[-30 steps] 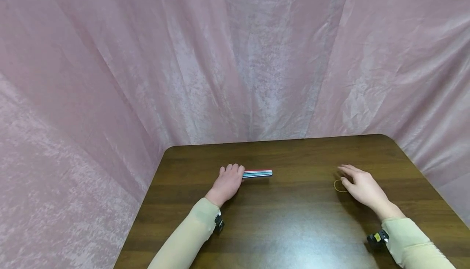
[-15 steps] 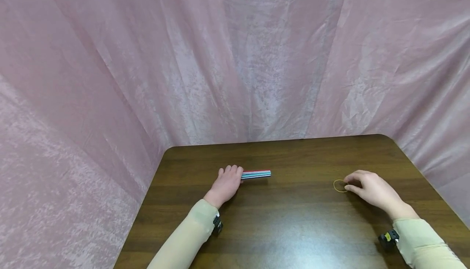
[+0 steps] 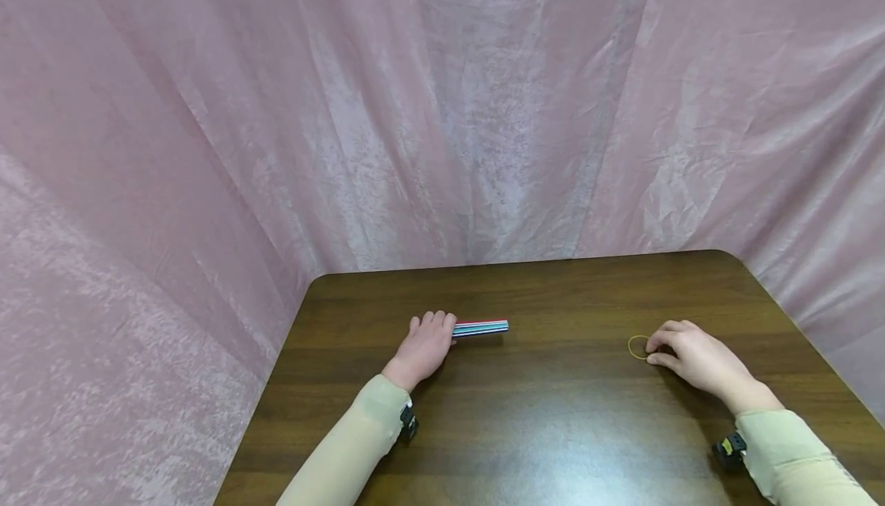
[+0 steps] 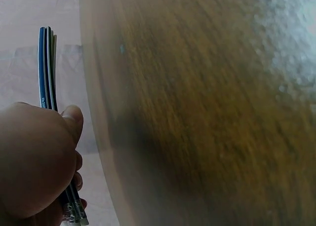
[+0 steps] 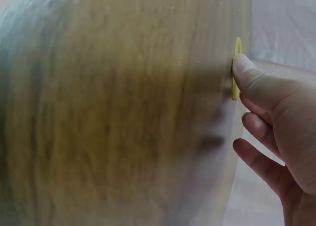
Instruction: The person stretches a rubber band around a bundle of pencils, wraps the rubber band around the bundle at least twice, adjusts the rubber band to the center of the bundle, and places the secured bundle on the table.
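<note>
A bundle of pencils (image 3: 482,329), red, white, blue and dark, lies across my left hand (image 3: 423,348), which grips it over the left half of the table. The left wrist view shows the fingers and thumb curled round the pencils (image 4: 48,70), with ferrules and erasers at the lower end. Over on the right, my right hand (image 3: 698,356) pinches the edge of a thin yellow rubber band (image 3: 630,346) between thumb and fingers. Seen from the right wrist, the rubber band (image 5: 235,89) shows edge-on behind the thumb, and the other fingers are loosely bent.
Both hands work over a dark brown wooden table (image 3: 553,398) with rounded far corners. Pink curtains (image 3: 442,107) hang close behind the table and along its left side. A bright reflection shows on the near part of the tabletop.
My right hand has drawn back a little to the right and its thumb and fingers have come together on the rubber band's edge. The left hand with the pencils has barely shifted.
</note>
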